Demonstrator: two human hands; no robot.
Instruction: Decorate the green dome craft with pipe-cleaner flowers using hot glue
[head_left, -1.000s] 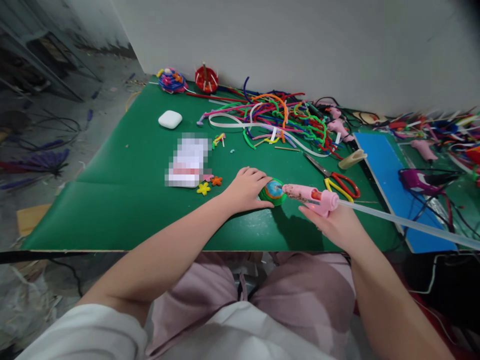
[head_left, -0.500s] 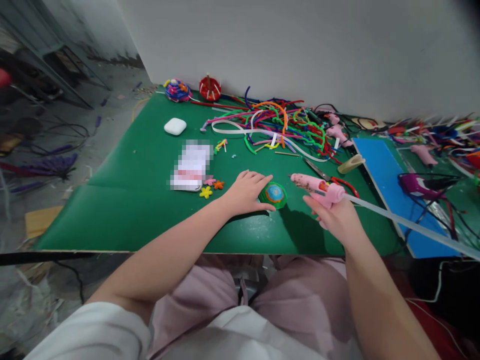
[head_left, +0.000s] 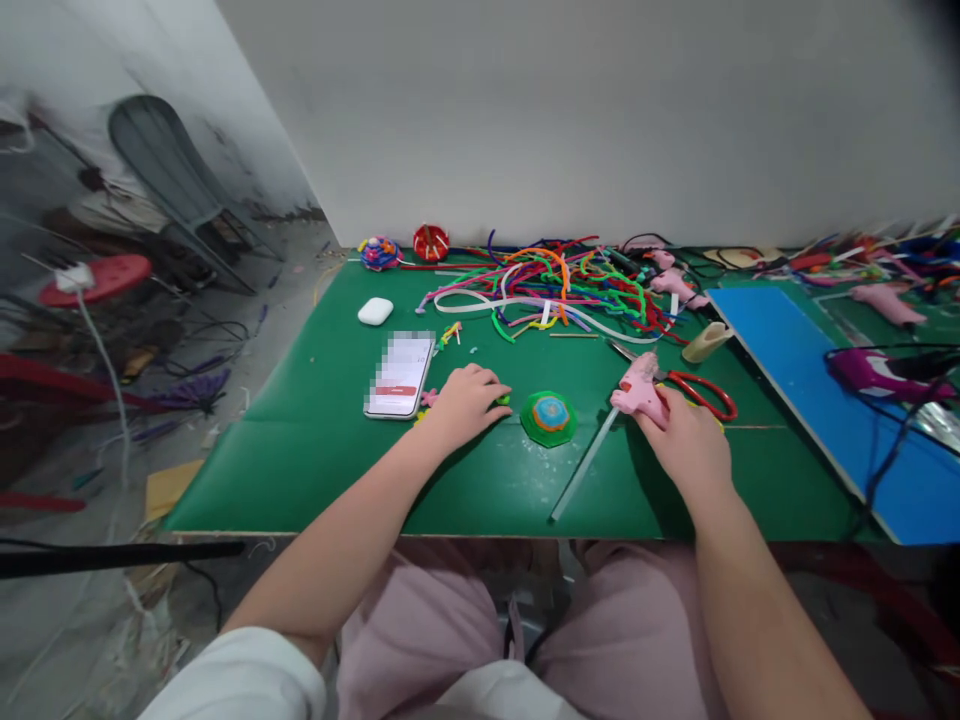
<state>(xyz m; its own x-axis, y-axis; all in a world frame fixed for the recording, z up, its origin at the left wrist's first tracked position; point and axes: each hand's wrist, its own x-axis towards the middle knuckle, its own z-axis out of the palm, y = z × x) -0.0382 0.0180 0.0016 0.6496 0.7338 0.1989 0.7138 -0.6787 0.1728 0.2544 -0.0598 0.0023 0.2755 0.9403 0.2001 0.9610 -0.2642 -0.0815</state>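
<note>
My left hand (head_left: 465, 400) rests curled on the green table mat (head_left: 300, 440), just right of a phone (head_left: 400, 375). Its fingertips pinch a small green piece (head_left: 502, 400). A round green coiled disc with a blue and orange centre (head_left: 550, 417) lies flat between my hands, touched by neither. My right hand (head_left: 686, 440) grips a pink glue gun (head_left: 637, 390) that lies down on the mat right of the disc. The gun's clear glue stick (head_left: 585, 465) points back toward the table's near edge.
A tangle of coloured pipe cleaners (head_left: 555, 275) fills the back of the mat. Red-handled scissors (head_left: 697, 395) and a beige tape roll (head_left: 705, 343) lie by my right hand. A white earbud case (head_left: 375, 311) sits back left, a blue board (head_left: 810, 400) and more glue guns on the right.
My right hand swung the glue gun away from the disc and laid it on the mat. My left hand left the disc and moved left toward the phone. The view tilted up.
</note>
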